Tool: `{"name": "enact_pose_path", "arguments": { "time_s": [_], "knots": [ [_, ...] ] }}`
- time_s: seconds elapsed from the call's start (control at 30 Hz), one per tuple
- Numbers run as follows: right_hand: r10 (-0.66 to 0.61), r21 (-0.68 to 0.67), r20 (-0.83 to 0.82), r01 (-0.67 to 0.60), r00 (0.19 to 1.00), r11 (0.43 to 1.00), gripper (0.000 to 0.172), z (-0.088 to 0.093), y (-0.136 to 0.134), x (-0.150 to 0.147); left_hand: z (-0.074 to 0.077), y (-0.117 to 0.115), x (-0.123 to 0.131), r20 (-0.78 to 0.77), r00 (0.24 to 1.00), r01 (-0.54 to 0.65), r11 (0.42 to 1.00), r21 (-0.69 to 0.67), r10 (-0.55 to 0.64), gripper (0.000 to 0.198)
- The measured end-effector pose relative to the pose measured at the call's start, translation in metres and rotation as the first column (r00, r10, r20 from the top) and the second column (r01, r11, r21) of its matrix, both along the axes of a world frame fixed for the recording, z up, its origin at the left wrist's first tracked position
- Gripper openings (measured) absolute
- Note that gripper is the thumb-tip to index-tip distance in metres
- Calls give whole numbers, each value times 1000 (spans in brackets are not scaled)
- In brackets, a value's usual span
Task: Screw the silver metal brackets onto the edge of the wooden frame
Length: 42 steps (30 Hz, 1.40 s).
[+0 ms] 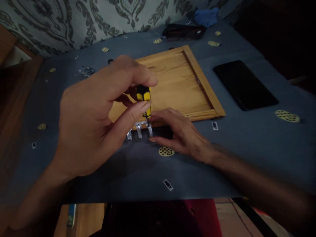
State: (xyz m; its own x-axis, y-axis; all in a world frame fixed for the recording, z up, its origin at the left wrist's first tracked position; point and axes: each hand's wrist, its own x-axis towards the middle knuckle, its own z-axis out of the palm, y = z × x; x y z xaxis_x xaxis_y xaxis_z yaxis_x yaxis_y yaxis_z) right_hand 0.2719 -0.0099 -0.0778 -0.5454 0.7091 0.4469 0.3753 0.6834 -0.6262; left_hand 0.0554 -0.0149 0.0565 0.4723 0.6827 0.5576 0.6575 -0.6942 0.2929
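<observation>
My left hand (pixel 93 115) grips a small yellow and black screwdriver (pixel 147 96), thumb and fingers around its handle. The screwdriver stands nearly upright, its tip down at a metal hook rail (pixel 139 127) with several hooks. This rail lies along the near edge of a wooden frame with a panel (pixel 201 79), which rests on the table. My right hand (pixel 182 133) holds the rail at its right part: the index finger is by the screwdriver tip, and the thumb is at the end of a hook. My left hand hides the frame's left part.
A blue patterned cloth (pixel 247 141) covers the table. To the right lies a black phone (pixel 245 85); glasses (pixel 184 32) and a crumpled blue cloth (pixel 206 16) are at the back. Small shiny metal pieces (pixel 87 71) lie behind my left hand. Patterned fabric (pixel 98 19) rises behind the table.
</observation>
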Motion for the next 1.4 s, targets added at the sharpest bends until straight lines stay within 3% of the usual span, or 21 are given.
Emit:
{"name": "enact_pose_path", "arguments": {
  "time_s": [0.2, 0.43, 0.63, 0.77, 0.97, 1.17, 1.4],
  "knots": [
    [0, 11, -7, 0, 1000, 1000, 52, -2, 1, 0, -5, -1, 1, -84, 996, -25, 999, 45, 29, 9],
    [-6, -17, -14, 6, 1000, 1000, 52, -2, 0, 0, -8, 1, 6, 34, 998, 40, 990, 132, -45, 17],
    [-6, 8, -8, 7, 1000, 1000, 52, -1, 0, -1, -7, -1, -1, 39, 999, 4, 1000, 30, -5, 22],
    [-12, 0, 1, 12, 1000, 1000, 51, 0, 0, -1, -8, 1, -3, 16, 999, 37, 997, 70, -38, 25],
    [-2, -4, -14, 2, 1000, 1000, 52, -1, 0, -1, -13, 0, 3, -14, 999, 36, 996, 77, -35, 6],
    [1, -10, -11, -1, 1000, 1000, 52, -3, 0, -1, -11, 0, 2, -15, 999, 49, 990, 134, -48, 14],
    [-11, 5, -3, 11, 1000, 1000, 52, -2, -1, 0, -6, 0, -4, -74, 997, 33, 997, 74, -28, 27]
  ]
}}
